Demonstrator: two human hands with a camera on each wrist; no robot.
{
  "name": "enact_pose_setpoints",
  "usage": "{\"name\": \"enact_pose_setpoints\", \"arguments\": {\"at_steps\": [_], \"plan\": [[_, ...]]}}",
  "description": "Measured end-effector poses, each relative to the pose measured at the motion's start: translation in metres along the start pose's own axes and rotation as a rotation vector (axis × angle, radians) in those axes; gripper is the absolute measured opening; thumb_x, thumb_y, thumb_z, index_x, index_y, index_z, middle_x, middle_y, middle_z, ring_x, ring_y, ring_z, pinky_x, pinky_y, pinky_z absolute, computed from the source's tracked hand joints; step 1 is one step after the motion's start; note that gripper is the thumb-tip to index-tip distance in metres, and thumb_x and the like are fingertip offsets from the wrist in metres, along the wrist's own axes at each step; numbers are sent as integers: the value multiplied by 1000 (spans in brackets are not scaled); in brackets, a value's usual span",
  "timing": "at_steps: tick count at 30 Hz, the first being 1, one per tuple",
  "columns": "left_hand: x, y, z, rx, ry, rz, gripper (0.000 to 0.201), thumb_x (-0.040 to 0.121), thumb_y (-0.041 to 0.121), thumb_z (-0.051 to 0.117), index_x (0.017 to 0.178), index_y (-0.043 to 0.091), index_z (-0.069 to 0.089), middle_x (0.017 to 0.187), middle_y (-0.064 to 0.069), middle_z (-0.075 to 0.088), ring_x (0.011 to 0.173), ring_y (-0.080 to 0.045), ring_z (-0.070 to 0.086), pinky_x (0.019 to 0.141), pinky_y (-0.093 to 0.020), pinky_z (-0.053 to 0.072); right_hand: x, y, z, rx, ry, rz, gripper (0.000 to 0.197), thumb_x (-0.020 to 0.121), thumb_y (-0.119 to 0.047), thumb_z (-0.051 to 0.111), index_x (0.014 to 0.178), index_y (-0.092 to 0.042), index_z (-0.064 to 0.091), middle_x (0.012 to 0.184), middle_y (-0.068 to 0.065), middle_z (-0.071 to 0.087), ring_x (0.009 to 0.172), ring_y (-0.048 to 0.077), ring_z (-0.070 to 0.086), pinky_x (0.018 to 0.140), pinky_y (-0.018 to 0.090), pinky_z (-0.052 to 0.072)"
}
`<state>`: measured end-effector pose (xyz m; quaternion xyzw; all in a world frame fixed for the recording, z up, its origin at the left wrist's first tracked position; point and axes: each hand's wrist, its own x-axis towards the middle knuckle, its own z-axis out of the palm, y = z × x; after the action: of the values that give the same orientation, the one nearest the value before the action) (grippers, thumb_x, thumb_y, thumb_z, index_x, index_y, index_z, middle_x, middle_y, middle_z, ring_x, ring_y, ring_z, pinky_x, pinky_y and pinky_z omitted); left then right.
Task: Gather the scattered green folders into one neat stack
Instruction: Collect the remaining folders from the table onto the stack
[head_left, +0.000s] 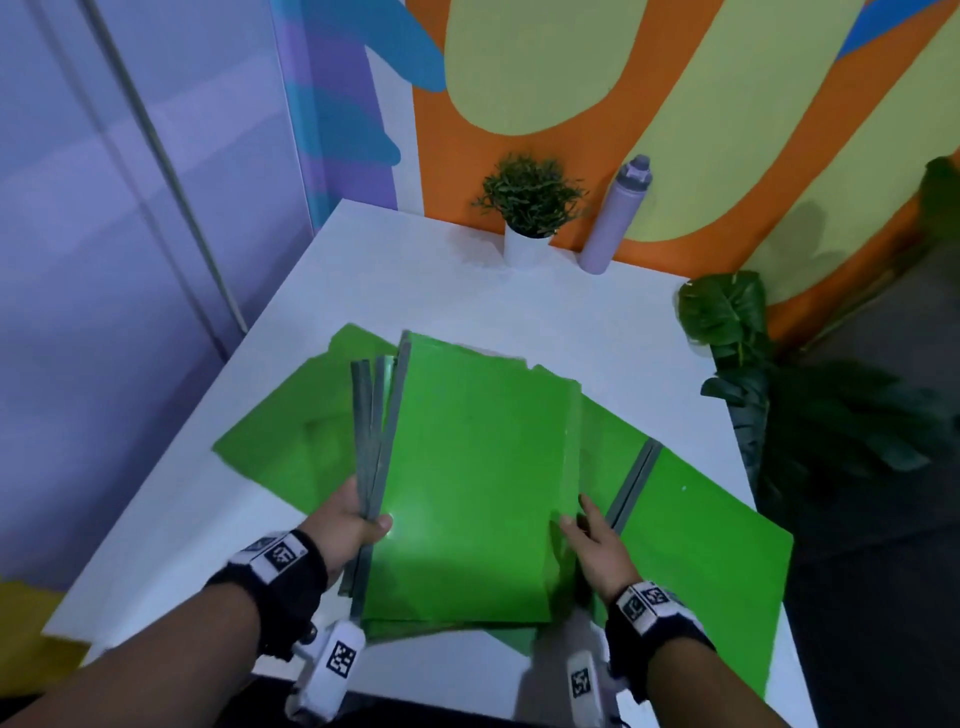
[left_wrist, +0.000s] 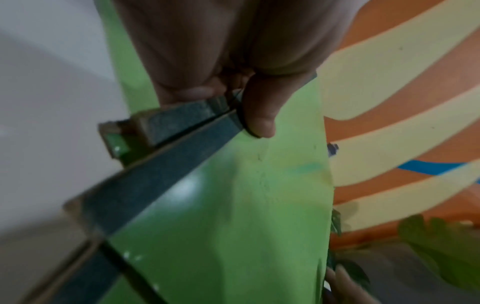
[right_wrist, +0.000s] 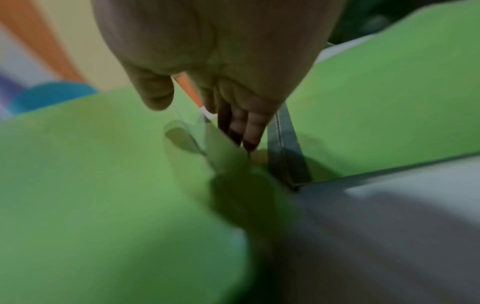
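I hold a stack of several green folders (head_left: 478, 467) with grey spines between both hands, over the near part of the white table (head_left: 519, 291). My left hand (head_left: 371, 519) grips the fanned spines, thumb on the top cover; the left wrist view shows the same left hand (left_wrist: 228, 107) on the stack (left_wrist: 233, 205). My right hand (head_left: 576, 519) pinches the stack's right edge. In the right wrist view, that hand (right_wrist: 202, 117) has its thumb over the stack (right_wrist: 91, 174) and fingers below. One loose folder (head_left: 291, 441) lies at the left, another loose folder (head_left: 711, 530) at the right.
A small potted plant (head_left: 527, 208) and a lilac bottle (head_left: 615, 218) stand at the table's far edge against the painted wall. A large leafy plant (head_left: 727, 322) stands beside the table's right edge. The right loose folder overhangs the near right corner.
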<state>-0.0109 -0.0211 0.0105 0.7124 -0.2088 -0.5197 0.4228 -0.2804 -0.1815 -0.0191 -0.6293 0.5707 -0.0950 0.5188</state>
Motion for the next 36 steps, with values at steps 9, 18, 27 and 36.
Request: {"name": "enact_pose_setpoints", "arguments": {"at_steps": [9,18,27,36], "plan": [[11,15,53,421,-168,78,68,90,50,49,148,22,26,145,2,45,134,-22,43,112,-40,35,1,24,-39,423,146,277,68,89,-30,56,147,-26,21,157,5,18,141,35,20,110,59,19],[47,-36,8,988,215,-48,57,85,28,61,136,20,36,144,-3,41,129,-25,43,105,-60,38,5,49,-46,442,304,417,63,90,-26,57,145,-25,27,150,12,33,131,42,35,105,61,31],[40,-43,-18,1206,413,-167,46,86,53,53,117,19,51,109,-3,49,97,-22,59,92,-49,50,12,48,-37,321,321,436,50,94,-22,51,140,-10,36,140,18,44,123,40,45,102,56,37],[43,-35,-15,1149,406,-162,28,83,31,67,101,9,63,94,-5,47,84,-21,56,83,-40,57,15,47,-34,195,297,396,26,94,-19,49,111,-1,54,113,23,59,102,36,56,94,47,43]]}}
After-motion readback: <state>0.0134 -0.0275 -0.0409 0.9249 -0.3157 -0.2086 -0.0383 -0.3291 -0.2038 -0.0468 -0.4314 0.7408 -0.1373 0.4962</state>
